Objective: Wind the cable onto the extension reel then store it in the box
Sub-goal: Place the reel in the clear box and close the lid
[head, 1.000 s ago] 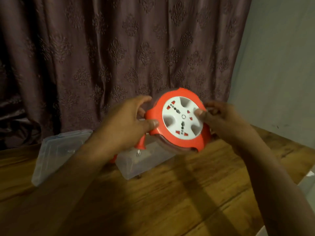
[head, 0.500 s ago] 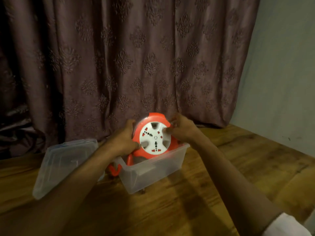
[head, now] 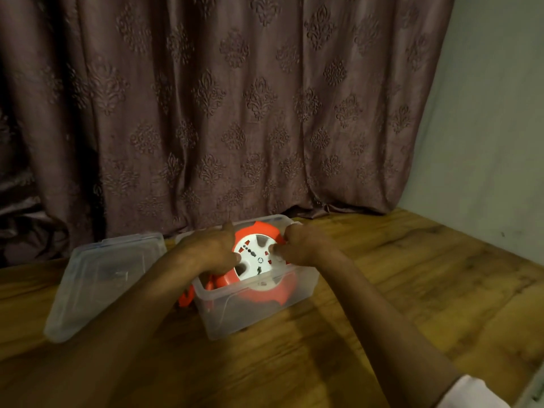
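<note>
The orange extension reel (head: 259, 260), with its white socket face up, lies tilted inside the clear plastic box (head: 250, 316) on the wooden table. My left hand (head: 210, 251) grips the reel's left edge, thumb on the white face. My right hand (head: 297, 242) grips its right edge. An orange loop of the reel's handle or plug (head: 186, 298) sticks out over the box's left wall. The cable itself is hidden inside the reel.
The clear box lid (head: 103, 278) lies on the wooden table (head: 382, 290) left of the box. A dark patterned curtain (head: 206, 113) hangs right behind the box. A pale wall (head: 494, 128) stands at the right.
Both hands carried the reel away from me and down, from in the air above the table into the clear box.
</note>
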